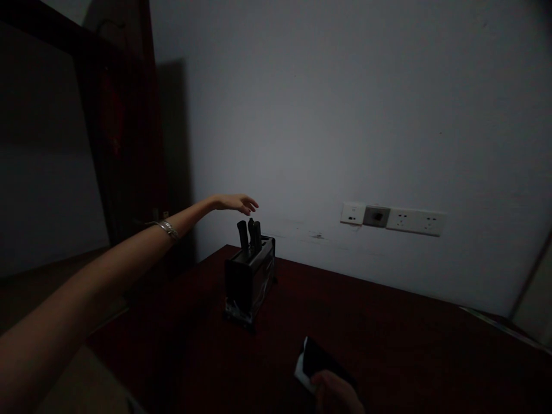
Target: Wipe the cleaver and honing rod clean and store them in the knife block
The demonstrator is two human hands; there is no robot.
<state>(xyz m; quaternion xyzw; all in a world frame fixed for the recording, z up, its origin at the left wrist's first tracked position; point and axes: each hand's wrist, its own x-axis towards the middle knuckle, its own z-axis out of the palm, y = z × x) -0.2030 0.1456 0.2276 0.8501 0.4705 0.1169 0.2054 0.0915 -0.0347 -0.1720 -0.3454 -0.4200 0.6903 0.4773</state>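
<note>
My left hand [238, 203] hovers just above a dark knife block [252, 276], palm down, with its fingers loosely stretched and nothing in them. Below it, several black knife handles [244, 234] stick up from slots in the block's top. The block stands upright on the table and its sides look glossy. At the bottom edge, my right hand [338, 394] is partly cut off, its fingers closed on a flat black-and-white piece [302, 371]. In this dim light I cannot make out exactly what that piece is.
The dark red table [388, 333] reaches back to a pale wall [302, 115]. Wall sockets [409, 221] sit above its far edge. A dark door frame [150, 115] rises at the left. A light strip [504, 329] lies at the table's right rear.
</note>
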